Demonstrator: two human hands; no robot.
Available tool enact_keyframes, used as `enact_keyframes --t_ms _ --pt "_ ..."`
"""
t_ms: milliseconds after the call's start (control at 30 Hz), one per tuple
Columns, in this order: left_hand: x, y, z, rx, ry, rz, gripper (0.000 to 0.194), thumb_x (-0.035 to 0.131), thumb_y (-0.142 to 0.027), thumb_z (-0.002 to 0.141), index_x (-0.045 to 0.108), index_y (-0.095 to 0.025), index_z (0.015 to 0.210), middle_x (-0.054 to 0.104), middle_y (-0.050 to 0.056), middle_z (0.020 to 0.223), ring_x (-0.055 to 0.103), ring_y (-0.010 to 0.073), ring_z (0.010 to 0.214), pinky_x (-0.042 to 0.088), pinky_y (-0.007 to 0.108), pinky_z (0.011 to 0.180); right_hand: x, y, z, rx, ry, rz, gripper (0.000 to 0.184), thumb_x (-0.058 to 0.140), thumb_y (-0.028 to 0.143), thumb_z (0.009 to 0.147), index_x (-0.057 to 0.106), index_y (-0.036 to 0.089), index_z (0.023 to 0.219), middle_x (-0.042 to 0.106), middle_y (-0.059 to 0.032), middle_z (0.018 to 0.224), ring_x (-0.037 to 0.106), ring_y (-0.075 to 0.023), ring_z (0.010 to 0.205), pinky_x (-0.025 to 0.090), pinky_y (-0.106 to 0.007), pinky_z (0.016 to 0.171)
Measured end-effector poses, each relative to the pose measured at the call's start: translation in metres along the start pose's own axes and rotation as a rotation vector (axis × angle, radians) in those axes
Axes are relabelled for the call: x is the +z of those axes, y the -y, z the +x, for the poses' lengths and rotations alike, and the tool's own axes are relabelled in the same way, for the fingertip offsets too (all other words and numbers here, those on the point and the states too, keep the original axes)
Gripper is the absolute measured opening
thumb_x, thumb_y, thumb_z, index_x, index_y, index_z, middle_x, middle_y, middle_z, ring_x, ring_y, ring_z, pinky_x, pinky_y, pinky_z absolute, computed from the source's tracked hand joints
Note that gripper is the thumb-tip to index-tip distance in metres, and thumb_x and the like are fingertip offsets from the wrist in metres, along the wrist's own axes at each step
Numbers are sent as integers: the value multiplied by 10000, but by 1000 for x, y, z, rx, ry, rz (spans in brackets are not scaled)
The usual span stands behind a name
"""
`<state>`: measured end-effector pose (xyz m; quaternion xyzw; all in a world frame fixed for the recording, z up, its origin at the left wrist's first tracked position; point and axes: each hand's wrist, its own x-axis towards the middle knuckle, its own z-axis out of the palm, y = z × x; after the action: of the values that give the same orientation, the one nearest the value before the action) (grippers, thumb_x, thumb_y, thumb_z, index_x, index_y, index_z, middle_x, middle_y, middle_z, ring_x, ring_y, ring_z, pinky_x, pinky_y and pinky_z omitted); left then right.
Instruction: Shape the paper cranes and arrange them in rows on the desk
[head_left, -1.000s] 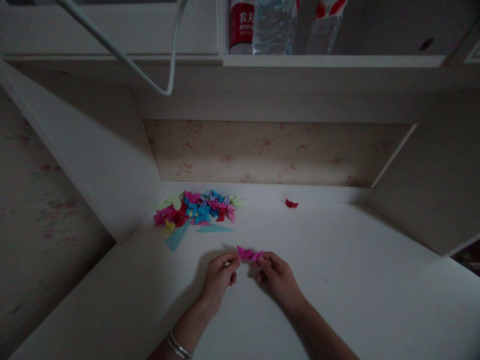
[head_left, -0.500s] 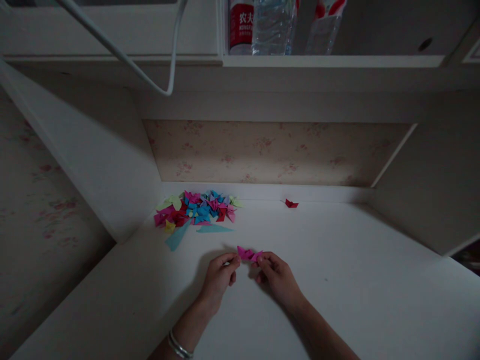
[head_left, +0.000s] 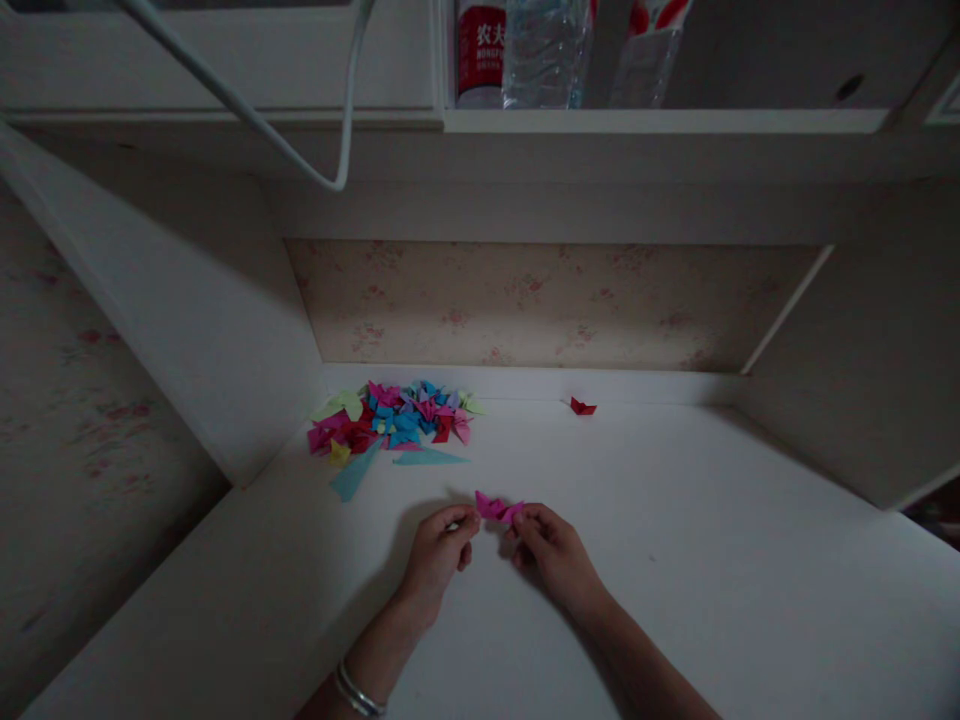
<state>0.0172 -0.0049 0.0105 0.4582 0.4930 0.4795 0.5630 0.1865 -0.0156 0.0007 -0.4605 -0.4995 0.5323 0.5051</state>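
Thumb and forefinger of the right hand form a grip that pinches the right end of a magenta folded-paper piece; the left hand pinches its left end, so the piece spans the gap between both hands, above the near middle of the white desk. Fingertips cover both ends, and the folds are too small and dim to read. The remaining fingers curl under the palms, partly hidden. Silver-coloured bangles circle the left wrist; both forearms are cut off by the bottom edge.

Beyond the left hand, two flat, tapering blue-green paper strips lie before a heap of multicoloured folded-paper pieces, whose overlaps hide the lower ones. Well apart, to the right, sits a small red folded-paper piece. Overhead, the top edge crops three clear plastic bottles and a looping white cable.
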Motion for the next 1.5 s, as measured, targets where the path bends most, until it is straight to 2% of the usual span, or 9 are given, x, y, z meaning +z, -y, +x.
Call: enact_keyframes --t_ms 533,733,933,1367,1500 --pt "-1 -1 0 14 30 74 272 615 -388 757 638 -118 772 419 -54 500 332 64 416 235 194 398 1 0 0 17 15 51 393 605 554 789 587 163 831 630 -15 612 483 -94 454 344 -224 453" --pt "-1 2 1 10 19 52 296 623 -399 747 650 -114 824 473 -37 589 344 55 421 233 191 387 0 -5 1 30 14 64 402 606 558 786 585 161 849 611 -6 596 475 -96 463 336 -226 461" --pt "-1 3 1 9 37 49 276 612 -394 758 652 -124 802 467 -42 571 343 58 425 235 191 394 -1 -9 2 51 12 86 379 631 540 773 576 169 822 581 12 569 446 -86 458 312 -218 454" --pt "-2 -2 0 -8 48 77 303 610 -397 759 660 -110 844 425 -58 488 340 72 427 244 198 414 -1 -5 2 8 18 54 365 599 524 810 578 162 838 584 8 598 462 -89 468 337 -225 460" --pt "-1 -2 -1 -11 42 56 305 624 -396 741 659 -108 835 447 -47 518 342 71 431 248 199 411 -1 -3 1 -6 -32 30 367 593 535 806 589 175 879 583 8 695 465 -84 470 350 -226 447"
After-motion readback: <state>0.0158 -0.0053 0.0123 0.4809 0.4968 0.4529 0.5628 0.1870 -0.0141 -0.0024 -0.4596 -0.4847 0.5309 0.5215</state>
